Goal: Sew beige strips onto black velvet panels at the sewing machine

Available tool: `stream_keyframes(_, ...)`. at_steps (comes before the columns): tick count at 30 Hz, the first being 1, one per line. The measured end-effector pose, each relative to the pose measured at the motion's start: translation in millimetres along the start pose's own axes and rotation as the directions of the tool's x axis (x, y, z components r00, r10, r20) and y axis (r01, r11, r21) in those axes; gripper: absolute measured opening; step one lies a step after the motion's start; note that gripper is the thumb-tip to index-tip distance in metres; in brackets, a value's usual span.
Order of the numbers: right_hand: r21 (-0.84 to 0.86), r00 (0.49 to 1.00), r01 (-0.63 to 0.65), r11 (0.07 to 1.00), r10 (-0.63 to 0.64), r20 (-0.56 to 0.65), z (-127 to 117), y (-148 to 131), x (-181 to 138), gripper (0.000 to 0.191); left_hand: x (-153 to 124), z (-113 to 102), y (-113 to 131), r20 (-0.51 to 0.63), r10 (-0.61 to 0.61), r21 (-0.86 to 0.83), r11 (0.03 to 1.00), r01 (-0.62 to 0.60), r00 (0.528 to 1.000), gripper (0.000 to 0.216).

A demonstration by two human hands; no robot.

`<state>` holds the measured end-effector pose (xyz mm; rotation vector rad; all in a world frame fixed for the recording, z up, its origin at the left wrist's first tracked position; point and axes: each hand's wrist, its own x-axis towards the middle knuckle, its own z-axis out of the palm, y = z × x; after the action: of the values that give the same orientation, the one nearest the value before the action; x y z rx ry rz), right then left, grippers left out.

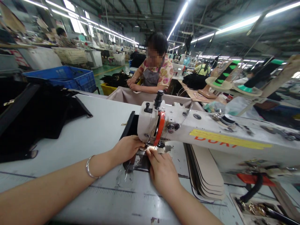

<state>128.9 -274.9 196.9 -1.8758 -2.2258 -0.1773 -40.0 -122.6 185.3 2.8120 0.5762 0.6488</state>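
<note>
black piece (pixel 132 126) at sewing machine (pixel 181 125), left hand (pixel 126 148) and right hand (pixel 164 170) half-curled close together, cannot tell if gripping

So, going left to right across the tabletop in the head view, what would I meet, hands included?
Pile of black material → left hand → right hand → stack of flat, beige, round-cornered panels → gold-coloured metal pieces.

Observed from beside the worktop (pixel 100 114): the black workpiece (pixel 133 126) lay partly beneath the head of the white sewing machine (pixel 179 120). Its far portion projected left, bordered by a smooth dark band; the portion near the needle was largely hidden.
</note>
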Motion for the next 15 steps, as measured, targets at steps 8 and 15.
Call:
stream_keyframes(8,0.082,1.000,0.000,0.997,0.002,-0.021,3.2,-2.5,-0.3,0.049,-3.9,-0.8,0.5,-0.032,-0.012,-0.065,0.998,0.010,0.999,0.027)
stream_keyframes(15,0.113,0.995,-0.057,0.992,0.066,-0.079,-39.4,7.0,-25.8,0.027,-2.5,2.1,-8.5,-0.088,-0.058,-0.136,0.990,0.046,0.994,0.021)
